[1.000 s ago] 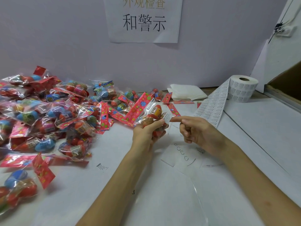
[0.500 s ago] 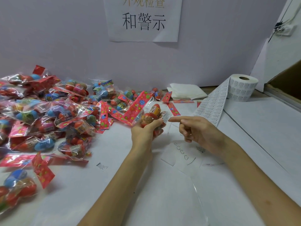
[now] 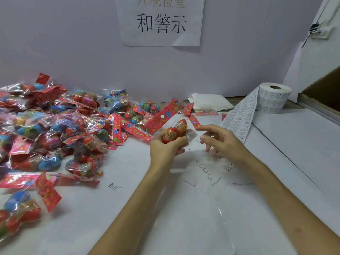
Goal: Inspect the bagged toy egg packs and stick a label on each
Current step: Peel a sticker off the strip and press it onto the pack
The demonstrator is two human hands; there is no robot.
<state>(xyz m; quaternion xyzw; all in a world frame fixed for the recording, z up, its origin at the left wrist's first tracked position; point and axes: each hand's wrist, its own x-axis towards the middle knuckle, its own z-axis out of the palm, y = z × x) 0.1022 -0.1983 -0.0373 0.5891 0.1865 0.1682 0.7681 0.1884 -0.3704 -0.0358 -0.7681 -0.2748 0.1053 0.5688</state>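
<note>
My left hand (image 3: 166,148) grips a clear bag of red and orange toy eggs (image 3: 174,132) with a red flowered header card (image 3: 164,115), held above the table. A small white label (image 3: 191,134) sits on the bag's right end. My right hand (image 3: 220,142) hovers just right of the bag with fingers apart, index finger pointing left, holding nothing. A roll of white labels (image 3: 274,100) stands at the back right, and its unrolled strip (image 3: 241,118) runs down toward my right hand.
A large heap of bagged egg packs (image 3: 55,129) covers the left of the white table (image 3: 165,218). Folded white paper (image 3: 209,103) lies at the back. A cardboard box edge (image 3: 323,89) is at the right. A printed sign (image 3: 161,21) hangs on the wall.
My right index finger has come off the label on the bag and the hand has spread and drawn slightly right. My left hand has turned the pack a little.
</note>
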